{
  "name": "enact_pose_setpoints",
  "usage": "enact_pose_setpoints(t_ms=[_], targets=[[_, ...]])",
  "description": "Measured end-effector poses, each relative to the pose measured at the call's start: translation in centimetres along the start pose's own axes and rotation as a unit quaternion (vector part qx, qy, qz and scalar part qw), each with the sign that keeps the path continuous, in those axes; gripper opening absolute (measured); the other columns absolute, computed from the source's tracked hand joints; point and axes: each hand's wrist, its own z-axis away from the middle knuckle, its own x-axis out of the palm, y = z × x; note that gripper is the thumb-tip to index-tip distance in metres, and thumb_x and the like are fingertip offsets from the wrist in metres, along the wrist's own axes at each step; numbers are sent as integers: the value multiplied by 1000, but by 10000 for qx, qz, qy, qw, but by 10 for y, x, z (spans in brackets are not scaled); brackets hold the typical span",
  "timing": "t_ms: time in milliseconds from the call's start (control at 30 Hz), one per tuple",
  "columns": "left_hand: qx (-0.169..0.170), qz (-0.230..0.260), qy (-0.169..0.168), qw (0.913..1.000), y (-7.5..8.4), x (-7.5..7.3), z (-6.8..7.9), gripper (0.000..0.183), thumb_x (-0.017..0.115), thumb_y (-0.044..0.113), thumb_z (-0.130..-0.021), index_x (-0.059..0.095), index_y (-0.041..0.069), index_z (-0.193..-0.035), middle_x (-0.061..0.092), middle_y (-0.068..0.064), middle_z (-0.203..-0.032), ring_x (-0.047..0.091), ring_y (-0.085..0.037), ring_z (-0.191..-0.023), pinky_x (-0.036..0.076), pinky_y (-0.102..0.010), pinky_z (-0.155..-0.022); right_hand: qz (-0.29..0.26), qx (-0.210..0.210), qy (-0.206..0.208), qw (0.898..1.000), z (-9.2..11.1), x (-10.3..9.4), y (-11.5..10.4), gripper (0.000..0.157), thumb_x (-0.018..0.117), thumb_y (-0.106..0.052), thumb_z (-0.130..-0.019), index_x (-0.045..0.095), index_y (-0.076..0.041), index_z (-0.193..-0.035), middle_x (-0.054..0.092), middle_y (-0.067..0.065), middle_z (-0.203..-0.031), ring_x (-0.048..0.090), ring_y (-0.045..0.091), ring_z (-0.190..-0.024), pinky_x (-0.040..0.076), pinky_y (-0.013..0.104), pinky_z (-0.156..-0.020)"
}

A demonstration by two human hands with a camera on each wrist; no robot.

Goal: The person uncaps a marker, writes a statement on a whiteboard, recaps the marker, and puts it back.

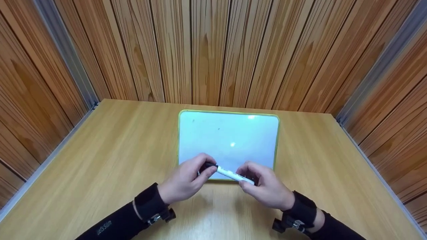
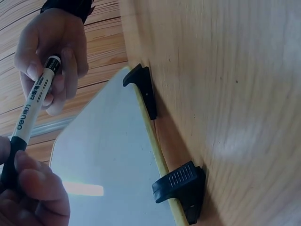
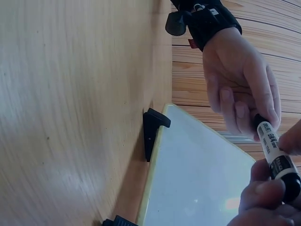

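Note:
Both hands hold a white whiteboard marker point(image 1: 230, 173) with a black cap, in front of the lower edge of a whiteboard point(image 1: 213, 143). My left hand point(image 1: 190, 178) pinches the black cap between thumb and fingers. Toward the other end, my right hand point(image 1: 267, 186) grips the white barrel. Printed lettering shows on the marker's barrel point(image 2: 32, 106) in the left wrist view. Most of the cap is hidden behind the left fingers in the head view. The cap still sits against the barrel, with no tip visible.
The yellow-edged whiteboard stands on the wooden table point(image 1: 133, 150), held at its lower edge by black clip feet point(image 2: 181, 188). A few small dark marks and light reflections show on its surface. Wood-plank walls point(image 1: 206, 50) enclose the back and sides.

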Motion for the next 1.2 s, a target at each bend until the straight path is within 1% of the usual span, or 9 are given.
enact_pose_setpoints(t_ms=[100,167,267,433,533,633,800,967,1200], targets=[[79,-168,84,9998,1,3,1,13,58,18,-118,63,6,-122,55,6,-86,48,-5,-71,45,-25,-62,13,32,-103,9999,0,4,0,18,68,6,-106,71,-4,-121,72,11,-97,60,6,-79,52,22,-68],[161,-370,140,9991,2,5,2,11,59,17,-118,63,6,-119,55,6,-85,48,-4,-71,45,-24,-62,49,-79,-170,9998,1,7,1,18,67,3,-109,72,-4,-124,72,10,-97,58,5,-78,51,22,-67],[400,-816,169,9957,3,10,3,10,61,15,-116,62,8,-110,55,6,-83,45,-1,-68,40,-19,-59,85,-286,-246,9993,1,10,1,19,67,3,-109,75,-6,-124,66,7,-86,50,1,-70,45,20,-60],[883,-1243,321,9878,0,17,4,31,61,20,-117,57,13,-87,46,9,-70,30,5,-61,25,-13,-53,16,-636,-383,9972,5,12,3,24,63,10,-108,76,-6,-120,52,5,-73,41,-2,-64,37,17,-55],[1071,-1091,463,9872,1,18,4,44,62,22,-117,50,16,-75,36,12,-64,23,8,-58,19,-13,-50,38,-887,-560,9945,7,14,5,27,61,14,-106,75,-4,-120,49,4,-70,38,-1,-61,35,16,-53],[1158,-903,545,9877,4,20,4,47,64,14,-113,46,17,-69,31,13,-61,19,9,-58,16,-13,-50,35,-1097,-754,9911,7,15,6,29,59,17,-105,73,-4,-120,46,3,-68,36,0,-59,33,17,-51],[1142,-633,407,9906,9,18,4,42,62,3,-108,51,16,-70,33,12,-61,20,9,-59,18,-13,-50,113,-1276,-924,9875,4,11,4,30,59,18,-104,72,-6,-116,47,3,-69,37,-2,-62,34,15,-52],[1008,-382,177,9940,10,16,3,40,58,2,-111,54,14,-72,32,12,-63,20,9,-59,20,-13,-51,55,-1343,-1094,9849,1,5,3,29,58,19,-104,71,-5,-113,47,3,-71,37,0,-63,34,16,-53],[897,-404,77,9951,12,13,0,41,56,4,-111,52,15,-72,32,14,-64,21,8,-60,20,-14,-51,4,-1400,-1165,9833,-1,2,3,31,57,20,-103,70,-6,-113,45,3,-70,36,1,-62,33,16,-52]])
